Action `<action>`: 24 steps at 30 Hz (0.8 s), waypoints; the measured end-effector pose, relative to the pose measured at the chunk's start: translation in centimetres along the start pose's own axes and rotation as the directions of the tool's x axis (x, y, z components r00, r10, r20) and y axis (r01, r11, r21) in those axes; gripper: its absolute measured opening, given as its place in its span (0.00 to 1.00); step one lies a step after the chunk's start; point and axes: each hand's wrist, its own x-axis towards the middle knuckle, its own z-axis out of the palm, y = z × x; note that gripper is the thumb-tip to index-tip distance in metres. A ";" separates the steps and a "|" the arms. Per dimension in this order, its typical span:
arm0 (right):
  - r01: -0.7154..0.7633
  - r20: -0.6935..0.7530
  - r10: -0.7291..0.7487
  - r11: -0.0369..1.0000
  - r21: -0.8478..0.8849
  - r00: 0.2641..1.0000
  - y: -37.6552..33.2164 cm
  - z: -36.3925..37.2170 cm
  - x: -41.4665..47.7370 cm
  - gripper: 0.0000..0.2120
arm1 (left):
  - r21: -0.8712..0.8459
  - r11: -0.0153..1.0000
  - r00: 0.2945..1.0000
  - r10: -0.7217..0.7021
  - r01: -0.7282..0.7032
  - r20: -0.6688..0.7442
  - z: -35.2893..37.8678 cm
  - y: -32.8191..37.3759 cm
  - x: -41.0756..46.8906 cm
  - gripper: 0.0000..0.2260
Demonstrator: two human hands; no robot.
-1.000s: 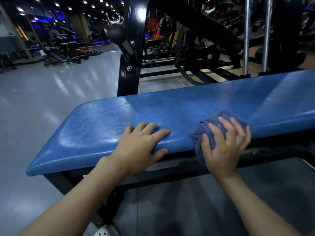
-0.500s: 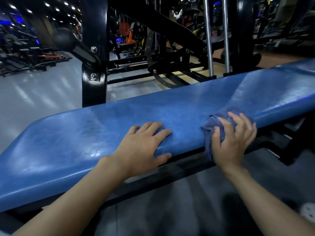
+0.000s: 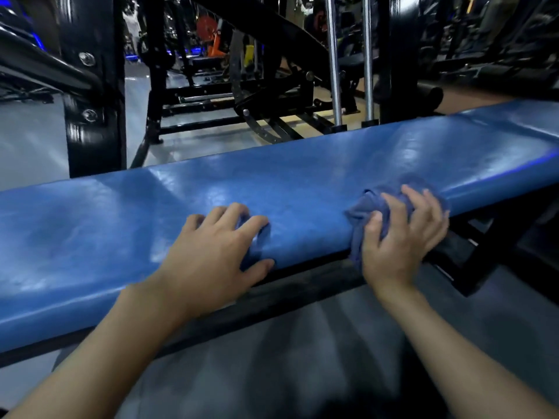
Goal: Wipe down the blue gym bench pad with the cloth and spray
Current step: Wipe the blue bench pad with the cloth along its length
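Along the near edge of the blue bench pad [image 3: 302,182], both hands are down. The right hand [image 3: 396,243] clutches a bunched blue cloth [image 3: 363,207], fingers curled over it, pressing it onto the pad's rounded front edge toward the right end (a tail of cloth hangs below the rim). The left hand [image 3: 211,261] holds nothing; it rests on the pad near the middle, fingers spread, thumb against the front edge. Behind the pad stand a black upright [image 3: 93,86] and two chrome rods [image 3: 334,71].
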 end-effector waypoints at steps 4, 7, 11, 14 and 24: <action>0.032 0.036 -0.032 0.999 -0.011 0.999 -2.4 -0.3 -1.3 0.14 | -0.007 1.000 1.000 0.007 -0.007 -0.013 1.0 4.0 2.3 0.29; 0.366 0.137 -0.370 0.929 0.053 0.919 1.2 -1.1 0.2 0.15 | 0.046 0.998 0.999 -0.051 0.051 0.003 1.5 6.4 4.2 0.29; 0.417 0.188 -0.410 0.909 0.002 0.892 8.4 -0.9 4.1 0.14 | 0.077 0.993 0.996 -0.089 0.088 0.016 1.2 8.4 5.4 0.29; 0.149 0.152 -0.139 0.987 -0.057 0.979 10.1 -1.0 5.2 0.14 | 0.053 0.997 0.996 -0.064 0.061 0.054 1.1 10.8 7.1 0.27; 0.282 0.157 -0.269 0.957 -0.068 0.950 15.8 -0.6 6.9 0.15 | 0.058 0.998 1.000 -0.012 0.011 0.019 2.2 16.1 13.5 0.22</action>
